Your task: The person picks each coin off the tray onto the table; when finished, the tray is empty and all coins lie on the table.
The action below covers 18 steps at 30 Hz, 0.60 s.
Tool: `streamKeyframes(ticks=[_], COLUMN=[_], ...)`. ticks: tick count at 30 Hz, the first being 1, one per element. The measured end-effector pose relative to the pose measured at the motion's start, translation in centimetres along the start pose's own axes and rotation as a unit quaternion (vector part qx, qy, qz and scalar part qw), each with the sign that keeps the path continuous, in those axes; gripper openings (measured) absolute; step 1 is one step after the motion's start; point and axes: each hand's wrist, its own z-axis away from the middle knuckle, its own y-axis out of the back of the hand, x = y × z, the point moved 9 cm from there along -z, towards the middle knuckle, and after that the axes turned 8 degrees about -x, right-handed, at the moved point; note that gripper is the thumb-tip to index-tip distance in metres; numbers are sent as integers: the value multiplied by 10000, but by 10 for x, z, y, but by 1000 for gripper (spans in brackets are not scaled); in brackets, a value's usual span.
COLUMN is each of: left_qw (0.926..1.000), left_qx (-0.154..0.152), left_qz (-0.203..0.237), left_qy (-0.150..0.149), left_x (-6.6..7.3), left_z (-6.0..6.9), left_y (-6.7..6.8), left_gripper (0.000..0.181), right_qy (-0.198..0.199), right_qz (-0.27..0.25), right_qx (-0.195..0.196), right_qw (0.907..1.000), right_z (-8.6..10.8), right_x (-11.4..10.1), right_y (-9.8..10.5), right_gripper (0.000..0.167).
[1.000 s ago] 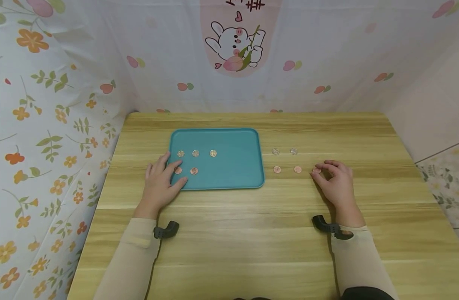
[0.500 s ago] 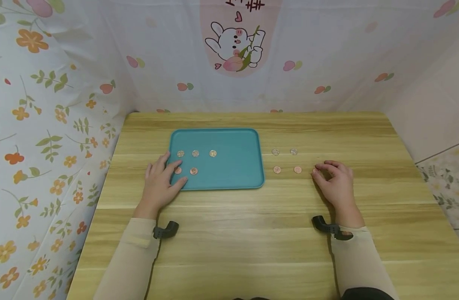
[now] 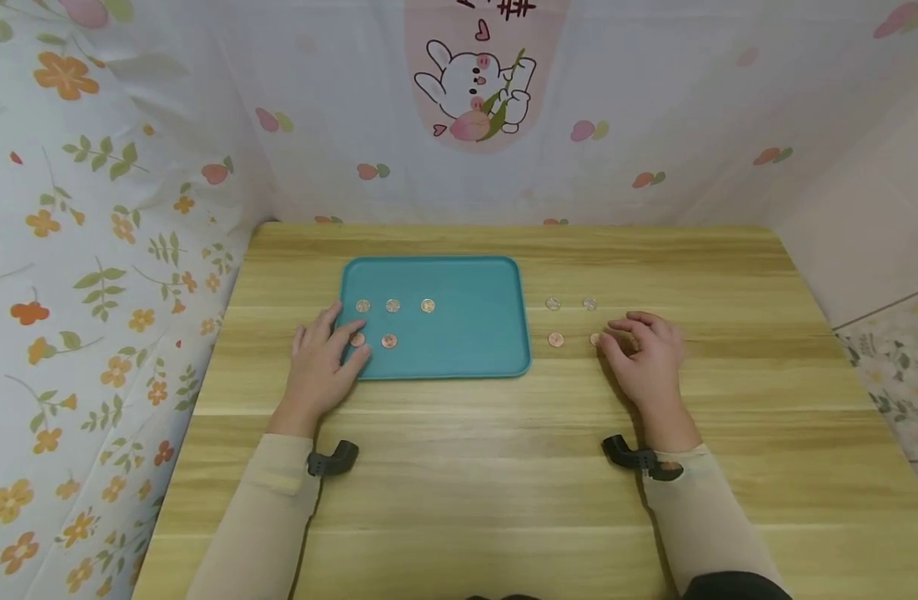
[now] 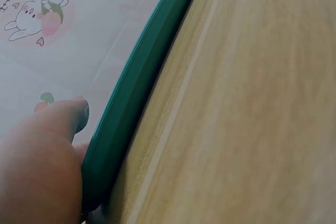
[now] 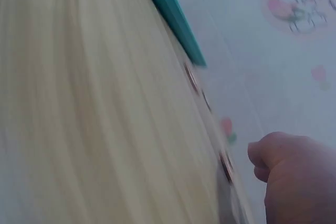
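My left hand (image 3: 314, 367) rests spread over the near left corner of a blue-green tray (image 3: 474, 292), thumb and forefinger over its rim. In the left wrist view the thumb (image 4: 79, 114) lies against the tray's side. Two rows of coins lie on the tray, with silvery coins (image 3: 393, 306) behind and copper coins (image 3: 388, 341) in front. My right hand (image 3: 646, 354) is right of the tray, thumb and forefinger pinching a copper coin that is hidden now. Its fingertips partly cover another copper coin (image 3: 594, 339) on the table. In the right wrist view no held coin shows.
Between tray and right hand lie a copper coin (image 3: 555, 340) and two silvery coins, the nearer to the tray (image 3: 553, 304) and one farther right (image 3: 589, 304). The wooden table (image 3: 489, 467) meets a patterned cloth (image 3: 316, 108) at its back edge.
My right hand has taken hold of the rightmost copper coin and moved left toward the tray, its tips now by the neighbouring copper coin. My left hand and the tray have hardly moved.
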Motion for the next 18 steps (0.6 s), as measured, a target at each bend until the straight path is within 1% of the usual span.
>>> streamKeyframes(ticks=[3,10,14,18], left_qw=[10000,10000,10000,10000], left_qx=[8,38,61,45], left_qz=[-6,1,-18,-13], left_qy=[11,-27,-49,-46], left_x=[0,-1,0,0], left_z=[-1,0,1,1], left_y=[1,1,1,0], left_gripper=[54,57,57,58], right_qy=[216,1007,1300,1472], right_qz=[-80,-187,-366,-368], right_qx=[-64,-236,-444,-603], right_qw=[9997,9945,9898,9866], right_z=[-5,-15,-19,-21], right_x=[-16,-59,-81,-101], right_y=[-14,-51,-71,-88], right_gripper=[23,28,24,22])
